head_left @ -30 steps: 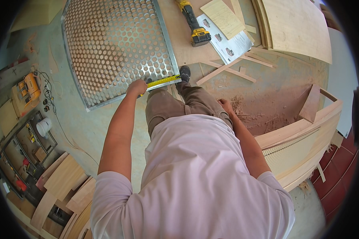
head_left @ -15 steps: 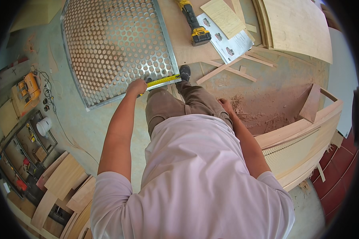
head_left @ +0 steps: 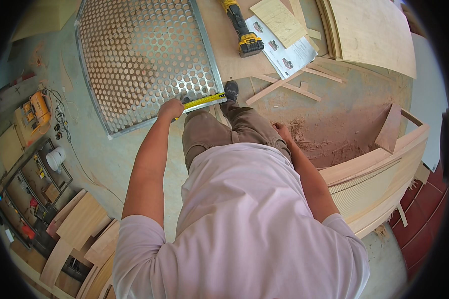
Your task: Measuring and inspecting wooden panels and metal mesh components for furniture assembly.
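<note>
Tape measure [head_left: 204, 101], gripped by left hand [head_left: 171, 108], reaches near right corner of perforated panel [head_left: 208, 45]; right hand [head_left: 283, 132] hold indeterminable; floor [head_left: 97, 159] adjoins panel's left edge.

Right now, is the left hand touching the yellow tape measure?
Touching; the head view shows the left hand closed around the yellow tape measure.

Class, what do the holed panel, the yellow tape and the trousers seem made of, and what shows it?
Panel: likely bare metal, grey with bright glare. Tape: perhaps coated steel, a straight yellow strip; plastic is possible. Trousers: matte brown cloth, softly creased.
</note>
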A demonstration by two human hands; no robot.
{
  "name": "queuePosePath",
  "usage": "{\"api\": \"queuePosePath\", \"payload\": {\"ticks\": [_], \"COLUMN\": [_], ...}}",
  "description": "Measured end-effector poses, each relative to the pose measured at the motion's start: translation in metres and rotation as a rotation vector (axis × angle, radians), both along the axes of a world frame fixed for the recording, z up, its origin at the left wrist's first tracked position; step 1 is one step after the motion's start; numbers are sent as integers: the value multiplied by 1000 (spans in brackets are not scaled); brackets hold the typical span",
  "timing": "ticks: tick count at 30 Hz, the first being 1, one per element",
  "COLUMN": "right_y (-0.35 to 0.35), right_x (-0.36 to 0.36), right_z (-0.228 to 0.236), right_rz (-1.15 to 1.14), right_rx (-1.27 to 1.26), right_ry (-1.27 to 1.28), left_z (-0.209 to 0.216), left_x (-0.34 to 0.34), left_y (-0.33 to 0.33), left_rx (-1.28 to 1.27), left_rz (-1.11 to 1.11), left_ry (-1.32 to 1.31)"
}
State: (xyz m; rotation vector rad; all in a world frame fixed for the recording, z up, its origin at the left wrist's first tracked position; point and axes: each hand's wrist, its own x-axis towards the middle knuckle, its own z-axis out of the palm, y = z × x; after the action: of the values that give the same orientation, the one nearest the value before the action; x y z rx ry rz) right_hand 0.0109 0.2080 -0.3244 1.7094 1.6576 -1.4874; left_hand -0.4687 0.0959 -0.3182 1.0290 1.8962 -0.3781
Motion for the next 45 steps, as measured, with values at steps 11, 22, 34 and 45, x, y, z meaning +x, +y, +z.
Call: {"api": "queuePosePath", "payload": {"ticks": [11, 22, 34, 45], "right_y": [3, 3, 1, 3], "right_x": [-3, -1, 3, 1], "right_z": [3, -1, -6, -4], "right_rz": [14, 28, 8, 40], "right_rx": [-1, -15, -28, -18], "right_ry": [-1, -10, -2, -15], "left_z": [12, 12, 12, 10], "left_x": [2, 3, 2, 1], "left_y": [7, 8, 10, 9], "left_rx": [-96, -90, -105, -88], "left_rz": [21, 28, 16, -6], "left_ry": [-4, 10, -7, -26]}}
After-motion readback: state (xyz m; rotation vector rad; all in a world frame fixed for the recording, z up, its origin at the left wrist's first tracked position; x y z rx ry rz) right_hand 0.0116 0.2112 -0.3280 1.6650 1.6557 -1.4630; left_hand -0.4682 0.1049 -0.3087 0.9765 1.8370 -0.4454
